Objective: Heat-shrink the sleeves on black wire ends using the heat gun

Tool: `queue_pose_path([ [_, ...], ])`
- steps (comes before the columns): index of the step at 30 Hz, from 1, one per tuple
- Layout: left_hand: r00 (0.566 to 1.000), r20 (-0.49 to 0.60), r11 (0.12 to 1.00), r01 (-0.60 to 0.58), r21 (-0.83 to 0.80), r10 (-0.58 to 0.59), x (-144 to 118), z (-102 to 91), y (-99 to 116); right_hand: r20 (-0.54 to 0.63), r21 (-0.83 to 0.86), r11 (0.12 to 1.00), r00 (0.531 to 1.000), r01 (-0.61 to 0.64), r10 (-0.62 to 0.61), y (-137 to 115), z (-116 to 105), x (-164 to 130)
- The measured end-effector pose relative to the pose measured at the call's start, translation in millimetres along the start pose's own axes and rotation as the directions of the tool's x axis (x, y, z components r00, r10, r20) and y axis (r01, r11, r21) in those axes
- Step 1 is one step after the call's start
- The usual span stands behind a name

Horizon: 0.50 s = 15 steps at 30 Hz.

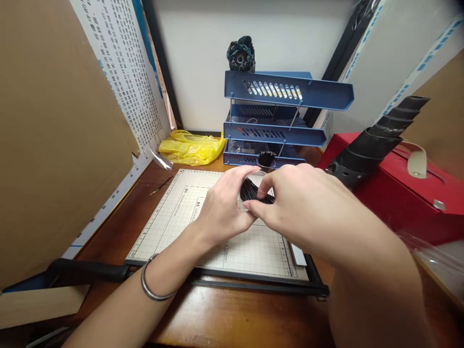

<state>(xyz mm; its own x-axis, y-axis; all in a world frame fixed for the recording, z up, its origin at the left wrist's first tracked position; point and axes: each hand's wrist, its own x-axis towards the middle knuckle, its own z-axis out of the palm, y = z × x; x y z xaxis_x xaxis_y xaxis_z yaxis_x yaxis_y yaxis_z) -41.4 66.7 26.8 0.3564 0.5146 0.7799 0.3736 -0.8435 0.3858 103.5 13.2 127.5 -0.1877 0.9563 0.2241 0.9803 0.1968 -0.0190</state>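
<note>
— What's going on over the paper trimmer (174, 217)?

— The left hand (221, 205) is cupped round a small clear cup (250, 186), held tilted above the board. The right hand (297, 203) pinches a bundle of thin black sticks (259, 195) at its mouth. I'd say they're mid-way between cup and fingers; next calls for a steady grip so none scatter.

— How many of everything?

— One cup in hand, a second one full of sticks (267, 159) behind it, one three-tier blue tray (282, 121), one yellow bag (190, 147). The sticks are too many to count.
</note>
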Motion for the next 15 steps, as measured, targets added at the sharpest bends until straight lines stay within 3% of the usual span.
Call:
queue_pose_path([
  [15,0.998,0.038,0.998,0.047,-0.033,-0.045,0.7,-1.0,2.1,0.102,0.021,0.998,0.993,-0.06,0.058,5.5,-0.9,8.6],
])
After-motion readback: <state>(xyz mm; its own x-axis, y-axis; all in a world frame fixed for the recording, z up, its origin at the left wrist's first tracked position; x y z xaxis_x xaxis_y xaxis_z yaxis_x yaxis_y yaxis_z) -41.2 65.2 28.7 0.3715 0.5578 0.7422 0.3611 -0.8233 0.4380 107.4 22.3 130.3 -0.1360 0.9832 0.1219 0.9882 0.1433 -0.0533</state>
